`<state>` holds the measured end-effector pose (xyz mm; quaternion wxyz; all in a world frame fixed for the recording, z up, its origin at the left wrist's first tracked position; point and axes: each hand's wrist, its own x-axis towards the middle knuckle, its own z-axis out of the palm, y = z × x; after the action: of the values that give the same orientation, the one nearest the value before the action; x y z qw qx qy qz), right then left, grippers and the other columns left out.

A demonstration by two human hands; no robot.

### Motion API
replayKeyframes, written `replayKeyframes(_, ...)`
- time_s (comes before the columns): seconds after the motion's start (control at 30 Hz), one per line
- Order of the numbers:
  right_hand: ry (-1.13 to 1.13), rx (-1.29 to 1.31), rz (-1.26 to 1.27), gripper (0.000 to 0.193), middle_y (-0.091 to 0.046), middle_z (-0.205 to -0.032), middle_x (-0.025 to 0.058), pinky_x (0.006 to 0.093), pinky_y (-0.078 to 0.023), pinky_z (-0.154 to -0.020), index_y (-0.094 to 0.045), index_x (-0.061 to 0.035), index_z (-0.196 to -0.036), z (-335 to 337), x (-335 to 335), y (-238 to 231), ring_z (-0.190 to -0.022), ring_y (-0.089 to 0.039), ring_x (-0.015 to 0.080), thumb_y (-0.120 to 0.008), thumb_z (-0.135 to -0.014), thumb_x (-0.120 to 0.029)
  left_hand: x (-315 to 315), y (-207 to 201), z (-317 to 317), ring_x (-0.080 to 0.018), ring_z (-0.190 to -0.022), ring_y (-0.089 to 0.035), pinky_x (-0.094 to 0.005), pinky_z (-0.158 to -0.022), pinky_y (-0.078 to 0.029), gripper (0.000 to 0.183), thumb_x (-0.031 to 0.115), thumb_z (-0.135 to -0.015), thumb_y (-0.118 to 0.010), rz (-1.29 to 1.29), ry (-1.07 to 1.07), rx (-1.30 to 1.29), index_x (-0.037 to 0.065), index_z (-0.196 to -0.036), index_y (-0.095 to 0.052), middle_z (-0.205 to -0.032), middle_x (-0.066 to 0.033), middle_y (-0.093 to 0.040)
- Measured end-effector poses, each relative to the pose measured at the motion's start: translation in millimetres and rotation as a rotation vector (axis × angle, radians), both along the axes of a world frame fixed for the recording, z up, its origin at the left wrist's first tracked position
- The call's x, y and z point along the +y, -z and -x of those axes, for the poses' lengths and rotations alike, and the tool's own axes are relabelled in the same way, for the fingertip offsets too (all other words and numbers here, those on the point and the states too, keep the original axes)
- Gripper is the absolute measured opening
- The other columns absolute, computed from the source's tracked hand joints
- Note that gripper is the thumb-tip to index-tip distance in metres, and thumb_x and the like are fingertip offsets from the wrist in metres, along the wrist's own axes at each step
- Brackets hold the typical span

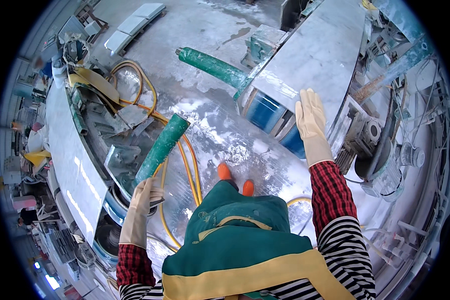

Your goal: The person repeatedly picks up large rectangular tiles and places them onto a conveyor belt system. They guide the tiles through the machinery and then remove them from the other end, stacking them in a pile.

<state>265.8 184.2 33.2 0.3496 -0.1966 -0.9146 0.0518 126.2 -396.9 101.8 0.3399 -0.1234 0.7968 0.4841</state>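
Observation:
My right hand (pixel 312 122), in a cream rubber glove, is flat with fingers stretched out along the near edge of a pale, veined stone slab (pixel 310 55). The slab lies on a machine bed with blue rollers (pixel 265 111) under its end. My left hand (pixel 141 205), gloved alike, is beside the lower end of a green roller (pixel 163 146). Its fingers are curled around a small dark edge that I cannot make out. Close to that hand, a second long slab (pixel 75 170) lies on the left machine.
Another green roller (pixel 212 66) juts out from the right machine. Yellow hoses (pixel 190 167) loop across the wet, white-smeared floor (pixel 230 120) between the machines. My orange boots (pixel 225 171) stand there. A motor (pixel 387 180) sits at right; pale slabs (pixel 135 25) lie farther off.

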Motion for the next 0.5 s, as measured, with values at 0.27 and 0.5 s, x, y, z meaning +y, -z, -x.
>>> replayKeyframes(0.27,0.02,0.011,-0.16,0.038,-0.064,-0.13,0.0228,0.0505,-0.047,-0.105,-0.062,-0.0067,-0.132,3,11,12,-0.118,-0.06,0.0434,-0.065,-0.095,-0.017,-42,15,-39,-0.0164,-0.084,-0.072,-0.0275,-0.077,-0.058,0.044,0.039,-0.108,-0.056,-0.02,-0.046,0.093,0.0,-0.128,-0.064,-0.099,-0.0101,-0.073)
replayKeyframes(0.5,0.056,-0.118,0.152,0.036,-0.064,-0.136,0.0221,0.05,-0.038,-0.117,-0.069,-0.0069,-0.127,94,-17,-1,-0.135,-0.053,0.0391,-0.054,-0.099,-0.024,-109,30,-94,-0.0193,-0.088,-0.072,-0.0297,-0.08,-0.057,0.049,0.041,-0.107,-0.055,0.129,-0.095,0.027,-0.002,-0.127,-0.065,-0.099,-0.0137,-0.074)
